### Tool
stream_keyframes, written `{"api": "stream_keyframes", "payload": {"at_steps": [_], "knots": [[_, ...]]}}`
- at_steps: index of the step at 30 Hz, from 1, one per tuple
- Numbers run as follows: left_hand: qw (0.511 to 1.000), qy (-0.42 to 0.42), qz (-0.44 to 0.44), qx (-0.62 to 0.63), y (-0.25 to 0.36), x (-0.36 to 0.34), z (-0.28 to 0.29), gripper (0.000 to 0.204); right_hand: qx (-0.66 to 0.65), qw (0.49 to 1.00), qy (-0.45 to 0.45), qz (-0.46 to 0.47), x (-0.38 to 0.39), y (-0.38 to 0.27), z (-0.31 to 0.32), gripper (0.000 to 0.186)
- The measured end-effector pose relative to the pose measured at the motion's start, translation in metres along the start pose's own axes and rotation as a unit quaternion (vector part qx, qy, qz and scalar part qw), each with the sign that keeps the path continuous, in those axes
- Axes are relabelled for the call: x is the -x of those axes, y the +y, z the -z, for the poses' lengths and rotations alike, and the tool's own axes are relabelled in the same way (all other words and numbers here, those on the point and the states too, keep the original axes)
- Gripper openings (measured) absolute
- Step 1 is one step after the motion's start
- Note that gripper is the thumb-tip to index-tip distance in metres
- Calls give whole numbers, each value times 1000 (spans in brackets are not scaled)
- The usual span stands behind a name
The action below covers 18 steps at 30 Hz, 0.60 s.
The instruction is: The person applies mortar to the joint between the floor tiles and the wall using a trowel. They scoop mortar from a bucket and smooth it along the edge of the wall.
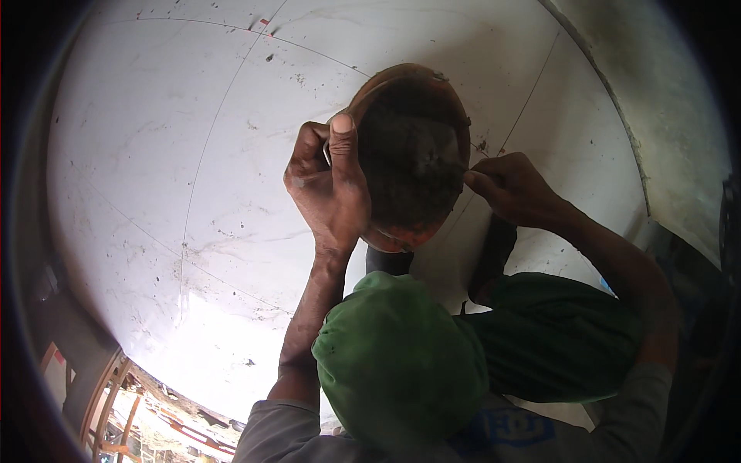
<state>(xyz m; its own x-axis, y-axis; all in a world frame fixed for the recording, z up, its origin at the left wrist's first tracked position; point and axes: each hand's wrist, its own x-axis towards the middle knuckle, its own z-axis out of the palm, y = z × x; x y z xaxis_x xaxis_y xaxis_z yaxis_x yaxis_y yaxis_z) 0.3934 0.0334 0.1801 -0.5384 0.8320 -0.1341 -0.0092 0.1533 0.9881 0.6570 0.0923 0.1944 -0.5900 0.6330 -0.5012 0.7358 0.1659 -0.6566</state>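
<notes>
An orange bowl (401, 76) with a worn, stained rim is tilted in front of me above the pale floor. Dark grey, clumpy stuff (409, 181) coats its inside, which lies in deep shadow. My left hand (332, 181) is closed on the bowl's left rim, thumb pointing up along it. A small pale edge shows beside that thumb, too little to identify. At the right rim, my right hand (509, 187) is closed in a pinch. Shadow hides what its fingers hold, and I cannot tell whether it is the rim or a thin tool.
Large white marbled tiles (139, 131) with dark joints and specks of dirt form the floor. Small red pieces (264, 23) sit at a tile joint. A pale, rough surface (664, 92) borders the right. My green-clad knees (401, 355) and dark footwear (494, 251) are close below the bowl.
</notes>
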Motion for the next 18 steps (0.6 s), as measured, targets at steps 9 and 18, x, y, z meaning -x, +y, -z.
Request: {"api": "stream_keyframes", "payload": {"at_steps": [9, 18], "knots": [[999, 23, 8, -27, 2, 0, -7, 49, 262, 949, 175, 9, 31, -37, 50, 29], [999, 38, -17, -16, -2, 7, -23, 50, 70, 995, -20, 64, -26, -10, -17, 43]]}}
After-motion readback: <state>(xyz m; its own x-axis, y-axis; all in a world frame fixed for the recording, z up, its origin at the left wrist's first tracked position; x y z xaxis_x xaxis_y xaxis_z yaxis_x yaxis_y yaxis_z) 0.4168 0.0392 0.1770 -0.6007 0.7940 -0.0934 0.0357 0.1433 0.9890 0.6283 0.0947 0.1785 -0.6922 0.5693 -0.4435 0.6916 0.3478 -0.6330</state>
